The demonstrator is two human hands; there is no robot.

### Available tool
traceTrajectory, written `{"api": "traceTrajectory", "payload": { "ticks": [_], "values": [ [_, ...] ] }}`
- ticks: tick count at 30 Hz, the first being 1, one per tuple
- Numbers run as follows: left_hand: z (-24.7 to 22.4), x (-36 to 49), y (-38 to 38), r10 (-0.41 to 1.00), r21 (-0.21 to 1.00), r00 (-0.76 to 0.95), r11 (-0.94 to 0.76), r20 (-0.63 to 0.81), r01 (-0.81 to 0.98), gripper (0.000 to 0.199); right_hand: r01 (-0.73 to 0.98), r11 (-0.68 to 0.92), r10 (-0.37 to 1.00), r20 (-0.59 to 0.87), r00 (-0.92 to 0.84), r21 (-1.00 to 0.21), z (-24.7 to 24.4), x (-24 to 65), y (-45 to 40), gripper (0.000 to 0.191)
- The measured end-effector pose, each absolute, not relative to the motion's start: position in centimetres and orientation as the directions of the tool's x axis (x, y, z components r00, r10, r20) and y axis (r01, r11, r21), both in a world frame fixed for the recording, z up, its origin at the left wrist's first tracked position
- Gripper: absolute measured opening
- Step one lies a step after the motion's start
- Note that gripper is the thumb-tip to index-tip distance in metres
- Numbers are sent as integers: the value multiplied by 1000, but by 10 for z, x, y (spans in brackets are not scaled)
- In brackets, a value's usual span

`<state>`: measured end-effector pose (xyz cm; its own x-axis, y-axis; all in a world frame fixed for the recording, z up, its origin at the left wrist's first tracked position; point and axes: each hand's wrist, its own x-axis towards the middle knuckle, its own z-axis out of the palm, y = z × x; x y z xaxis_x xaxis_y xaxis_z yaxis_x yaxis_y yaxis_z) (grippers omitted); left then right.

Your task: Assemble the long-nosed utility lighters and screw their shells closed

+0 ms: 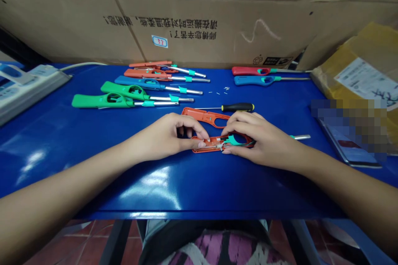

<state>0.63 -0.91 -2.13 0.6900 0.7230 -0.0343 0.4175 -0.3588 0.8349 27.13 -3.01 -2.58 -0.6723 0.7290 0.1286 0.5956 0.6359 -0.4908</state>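
Note:
An opened orange utility lighter (212, 145) lies on the blue table with its inner parts and a turquoise trigger showing. My left hand (169, 136) pinches the handle end of it between thumb and fingertips. Around the trigger part, my right hand (259, 136) grips the same lighter and hides some of it; the metal tube comes out beyond that hand. Just behind is a loose orange shell half (199, 114), close to my right fingertips. A screwdriver (238, 107) with a black and yellow handle lies farther back.
Several lighters, among them a green lighter (99, 100) and a blue lighter (139, 83), lie at the back left. A red lighter (248, 71) is at the back right. Small pale pieces (218, 93) are scattered mid-table. A cardboard box (174, 16), power strip (34, 87) and phone (351, 145) border the area.

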Motion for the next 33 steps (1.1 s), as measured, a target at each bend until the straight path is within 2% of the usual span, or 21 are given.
{"api": "traceTrajectory", "payload": {
  "ticks": [7, 17, 20, 24, 26, 29, 33],
  "values": [
    [-24, 2, -6, 725, 897, 684, -251, -74, 364, 18, 601, 632, 731, 118, -672, -488, -27, 272, -31, 23],
    [-22, 3, -8, 763, 864, 646, -313, -19, 395, 17, 600, 632, 731, 120, -672, -490, -27, 272, -30, 23],
    [-15, -1, -9, 752, 806, 657, -421, 54, 416, 19, 595, 640, 726, 129, -676, -486, -27, 272, -30, 23],
    [-6, -1, -16, 619, 600, 772, -675, 142, 430, 26, 594, 647, 722, 135, -678, -478, -28, 272, -30, 22],
    [-7, 2, -21, 576, 525, 804, -735, 148, 430, 23, 594, 646, 723, 136, -677, -479, -28, 272, -31, 21],
    [-13, 5, -25, 606, 522, 785, -714, 125, 467, 19, 595, 642, 726, 133, -675, -483, -28, 271, -31, 21],
    [-17, 7, -24, 658, 603, 744, -642, 117, 474, 17, 597, 643, 726, 131, -676, -480, -29, 271, -31, 21]
  ]
}}
